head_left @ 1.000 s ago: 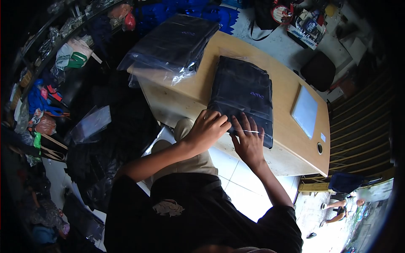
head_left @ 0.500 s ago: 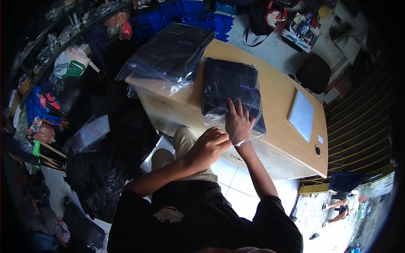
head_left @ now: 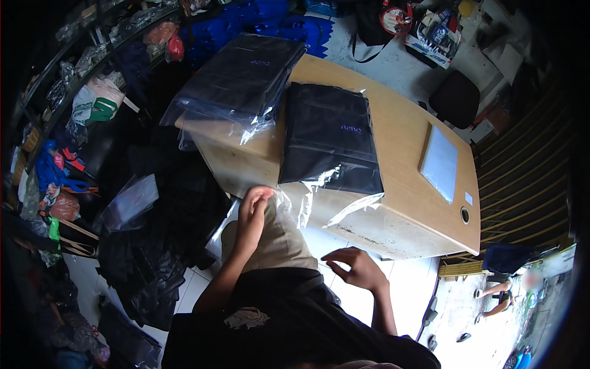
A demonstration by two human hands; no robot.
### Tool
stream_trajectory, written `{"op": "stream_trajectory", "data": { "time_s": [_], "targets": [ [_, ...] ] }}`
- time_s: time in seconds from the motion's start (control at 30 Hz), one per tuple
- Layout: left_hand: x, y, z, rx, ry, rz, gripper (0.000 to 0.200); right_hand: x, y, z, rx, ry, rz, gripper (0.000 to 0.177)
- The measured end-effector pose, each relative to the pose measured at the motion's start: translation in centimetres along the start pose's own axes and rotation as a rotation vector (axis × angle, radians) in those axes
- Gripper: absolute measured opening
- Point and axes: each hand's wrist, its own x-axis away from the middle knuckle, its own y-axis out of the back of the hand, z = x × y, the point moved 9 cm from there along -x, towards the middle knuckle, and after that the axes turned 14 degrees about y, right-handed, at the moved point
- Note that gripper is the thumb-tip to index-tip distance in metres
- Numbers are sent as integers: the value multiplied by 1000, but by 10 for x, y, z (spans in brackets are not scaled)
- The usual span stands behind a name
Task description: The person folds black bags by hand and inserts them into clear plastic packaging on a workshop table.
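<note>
A folded dark garment in a clear plastic bag (head_left: 329, 138) lies flat on the wooden desk, small purple lettering facing up. The bag's loose clear end hangs over the near desk edge. My left hand (head_left: 251, 215) is at the left corner of that loose end, fingers bent and fingertips together on the plastic. Lower right of the bag, my right hand (head_left: 359, 269) is in the air, thumb and fingers apart, holding nothing. To the left, a stack of similar bagged dark garments (head_left: 243, 77) sits at the desk's end.
The wooden desk (head_left: 399, 147) carries a pale flat packet (head_left: 439, 163) and a round cable hole on the right. Dark plastic and clear bags (head_left: 130, 200) lie at the left, by cluttered shelves. A black chair (head_left: 455, 98) stands behind the desk; a person is outside at right.
My right hand has lifted off the bagged garment and drawn back toward me. My left hand has moved left along the bag's loose end. The garment now lies uncovered by hands.
</note>
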Motion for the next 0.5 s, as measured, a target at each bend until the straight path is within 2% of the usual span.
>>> {"op": "stream_trajectory", "data": {
  "time_s": [0.07,0.1,0.17,0.2,0.27,0.3,0.33,0.4,0.43,0.5],
  "targets": [
    [-9,3,5,-18,242,-85,26,14,31,-2,-80,-91,-189,13],
    [-16,-2,1,-27,247,-80,26,25,49,-12,-120,-161,-296,12],
    [-26,-27,13,87,465,92,40,40,87,-31,-152,-269,-548,16],
    [-31,-31,15,78,467,97,40,43,108,-40,-142,-305,-694,23],
    [-39,-48,21,9,398,209,45,39,144,-67,29,-345,-798,25],
    [-40,-49,20,52,368,160,34,37,158,-92,75,-351,-812,31],
    [-41,-49,26,48,368,166,34,35,169,-122,122,-355,-823,37],
    [-44,-45,33,75,325,204,23,30,176,-182,204,-570,-715,53],
    [-42,-43,32,80,335,171,18,21,177,-183,201,-568,-720,53],
    [-41,-36,31,49,317,162,19,-1,161,-193,214,-673,-567,66]
  ]
}}
